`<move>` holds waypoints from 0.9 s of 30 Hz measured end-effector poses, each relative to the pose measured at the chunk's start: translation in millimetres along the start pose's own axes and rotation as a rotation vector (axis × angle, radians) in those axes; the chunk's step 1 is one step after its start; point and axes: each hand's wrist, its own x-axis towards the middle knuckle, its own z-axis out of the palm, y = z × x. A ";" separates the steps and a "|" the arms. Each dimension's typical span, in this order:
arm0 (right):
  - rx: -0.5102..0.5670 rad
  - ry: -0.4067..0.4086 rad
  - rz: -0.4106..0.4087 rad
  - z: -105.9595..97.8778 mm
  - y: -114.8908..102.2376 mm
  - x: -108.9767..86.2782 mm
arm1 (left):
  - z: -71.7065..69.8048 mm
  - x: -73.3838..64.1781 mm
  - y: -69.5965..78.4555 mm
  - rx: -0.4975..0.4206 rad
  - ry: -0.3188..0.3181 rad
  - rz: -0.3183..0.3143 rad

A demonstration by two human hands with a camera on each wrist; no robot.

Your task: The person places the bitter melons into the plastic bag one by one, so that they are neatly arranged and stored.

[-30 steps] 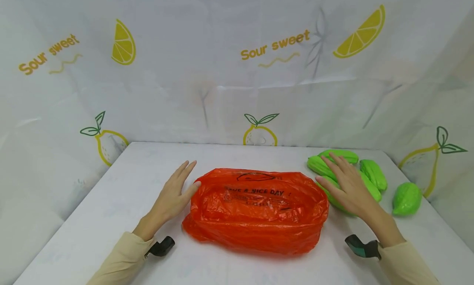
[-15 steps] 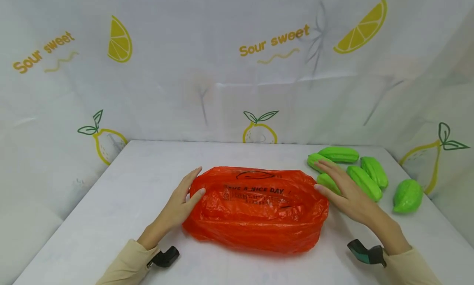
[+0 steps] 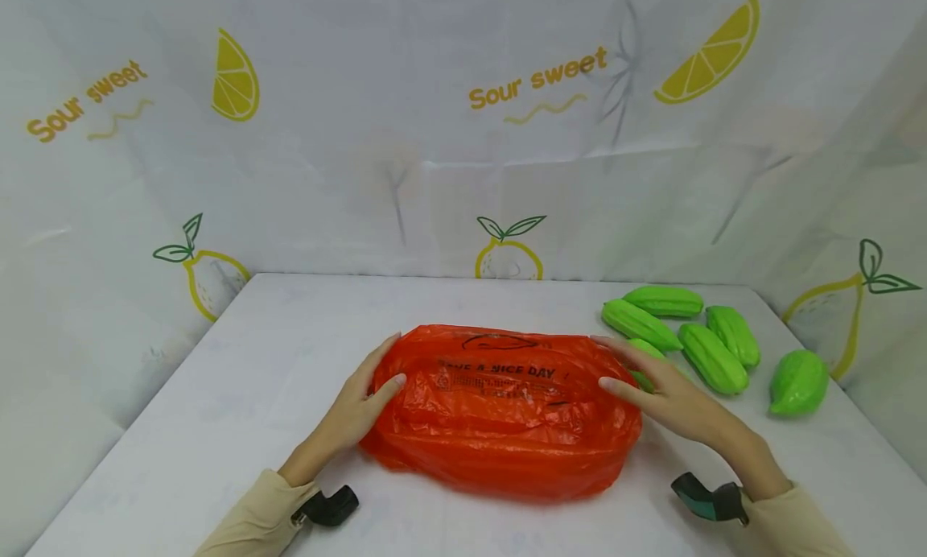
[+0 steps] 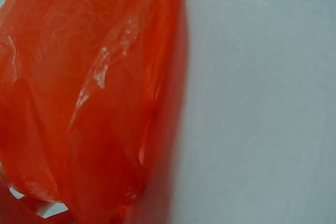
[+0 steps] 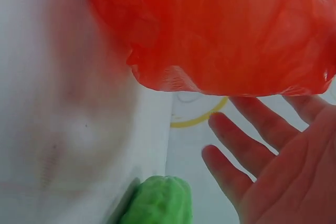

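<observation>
A red plastic bag (image 3: 500,460), its mouth spread wide and printed "HAVE A NICE DAY", sits in the middle of the table. At its left end is my left hand (image 3: 360,404), thumb over the rim and fingers along the outside. My right hand (image 3: 673,400) flanks the right end, its thumb also over the rim. In the right wrist view, the right hand's fingers (image 5: 239,148) are extended and spread beside the bag (image 5: 226,40). Bag plastic (image 4: 79,98) fills the left side of the left wrist view, and the left hand is mostly hidden there.
Several green, ridged, oblong fruits (image 3: 713,360) lie at the back right of the white table (image 3: 239,380), one partly behind my right hand. A separate green fruit (image 3: 799,384) lies farther right. A lemon-printed white curtain (image 3: 376,138) hangs behind.
Both hands have moved inward to the bag's ends, the left one to the right and the right one to the left. The bag has stayed nearly in place.
</observation>
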 end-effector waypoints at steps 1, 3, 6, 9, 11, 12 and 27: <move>0.010 -0.009 0.001 -0.6 -1.2 -0.9 | 0.5 -0.2 -0.8 -0.008 0.001 -0.004; 0.038 -0.033 0.003 -2.2 -3.5 -3.1 | 1.2 -0.4 -2.3 -0.024 0.005 -0.008; 0.087 -0.068 0.001 -4.7 -6.0 -6.3 | 2.7 -0.8 -4.5 -0.043 0.014 -0.018; 0.111 -0.088 -0.004 -5.6 -6.6 -8.9 | 4.3 -1.1 -5.5 -0.066 0.020 -0.024; 0.100 -0.095 -0.018 -5.5 -6.9 -9.5 | 5.5 -1.2 -5.8 -0.074 0.023 -0.025; 0.093 -0.097 -0.023 -5.2 -7.0 -9.7 | 6.2 -1.0 -6.1 -0.075 0.022 -0.022; 0.106 -0.113 -0.023 1.5 0.9 -8.7 | 9.2 -2.0 -14.1 -0.039 -0.029 0.093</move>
